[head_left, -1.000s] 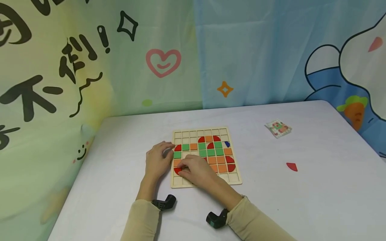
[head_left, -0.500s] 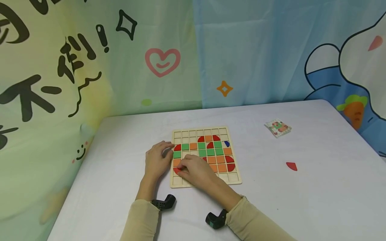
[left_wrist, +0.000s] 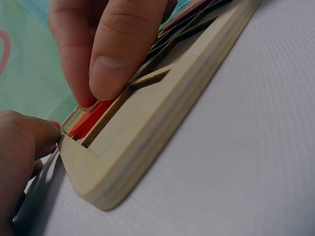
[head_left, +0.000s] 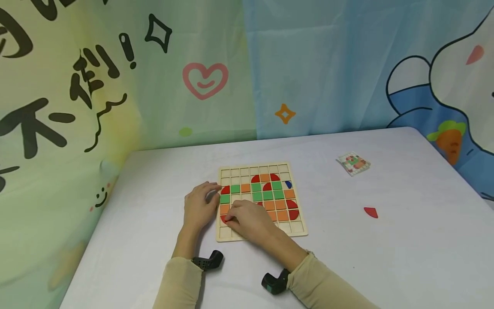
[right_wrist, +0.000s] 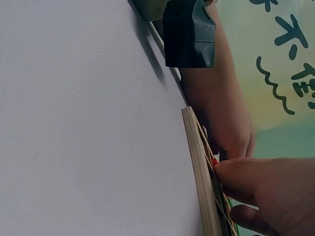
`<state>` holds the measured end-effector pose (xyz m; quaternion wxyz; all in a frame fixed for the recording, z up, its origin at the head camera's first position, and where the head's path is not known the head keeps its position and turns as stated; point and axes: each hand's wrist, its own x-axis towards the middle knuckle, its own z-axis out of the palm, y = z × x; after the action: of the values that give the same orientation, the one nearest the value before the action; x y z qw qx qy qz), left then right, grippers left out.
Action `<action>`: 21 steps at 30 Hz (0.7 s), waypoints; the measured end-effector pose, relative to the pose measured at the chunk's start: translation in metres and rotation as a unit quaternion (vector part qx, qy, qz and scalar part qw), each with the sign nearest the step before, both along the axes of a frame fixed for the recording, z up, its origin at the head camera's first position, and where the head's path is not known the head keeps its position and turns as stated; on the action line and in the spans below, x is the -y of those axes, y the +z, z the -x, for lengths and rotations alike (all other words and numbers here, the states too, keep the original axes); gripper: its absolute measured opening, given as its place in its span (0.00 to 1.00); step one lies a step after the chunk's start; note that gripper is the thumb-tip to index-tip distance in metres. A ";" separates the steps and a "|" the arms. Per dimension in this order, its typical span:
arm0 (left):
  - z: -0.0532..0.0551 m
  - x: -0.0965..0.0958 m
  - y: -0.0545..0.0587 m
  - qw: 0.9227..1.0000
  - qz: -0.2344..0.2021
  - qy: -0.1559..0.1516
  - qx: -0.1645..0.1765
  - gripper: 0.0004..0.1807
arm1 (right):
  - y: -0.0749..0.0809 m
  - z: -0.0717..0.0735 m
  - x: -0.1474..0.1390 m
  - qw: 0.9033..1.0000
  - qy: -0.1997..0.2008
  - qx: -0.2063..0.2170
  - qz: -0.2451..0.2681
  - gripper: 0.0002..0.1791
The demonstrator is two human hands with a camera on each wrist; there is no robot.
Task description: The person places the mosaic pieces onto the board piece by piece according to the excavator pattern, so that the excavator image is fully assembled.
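Observation:
A wooden grid board (head_left: 285,226) lies on the table, with red quarter-circle, green square and orange square tiles in its cells. At its lower left, my right hand (head_left: 251,221) pinches a red quarter-circle tile (left_wrist: 87,122) between thumb and finger. That tile sits low in its cell, its top partly covered by the fingertips. My left hand (head_left: 198,205) rests against the board's left edge, its fingers loosely bent and the fingertips right at the rim. The right hand hides some middle and lower cells of the board.
A loose red quarter-circle tile (head_left: 371,212) lies on the white table to the right of the board. Farther back is a small stack of pattern cards (head_left: 353,163). A blue tile (head_left: 288,184) sits near the board's right edge. A printed curtain (head_left: 328,64) hangs behind the table.
The head view has shifted slightly. Both hands stay almost where they were, with the right fingertips still at the lower-left red tile.

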<state>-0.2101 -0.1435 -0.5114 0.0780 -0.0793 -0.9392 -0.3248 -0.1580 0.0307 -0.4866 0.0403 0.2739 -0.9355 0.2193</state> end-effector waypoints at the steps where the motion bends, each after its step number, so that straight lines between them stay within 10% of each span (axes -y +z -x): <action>1: 0.000 0.000 0.000 1.000 0.000 0.001 0.001 0.14 | 0.001 0.000 -0.001 1.000 0.004 0.003 -0.002 0.05; 13: -0.002 -0.003 -0.002 1.000 -0.011 0.002 -0.006 0.14 | 0.039 0.024 -0.091 0.987 -0.076 0.139 0.026 0.12; 21: -0.001 -0.001 -0.002 1.000 -0.006 0.005 -0.006 0.14 | 0.049 0.021 -0.208 0.948 -0.152 0.278 -0.020 0.22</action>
<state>-0.2094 -0.1427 -0.5139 0.0862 -0.0762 -0.9370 -0.3299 -0.1795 0.2389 -0.4378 -0.1938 0.0577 -0.9443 0.2596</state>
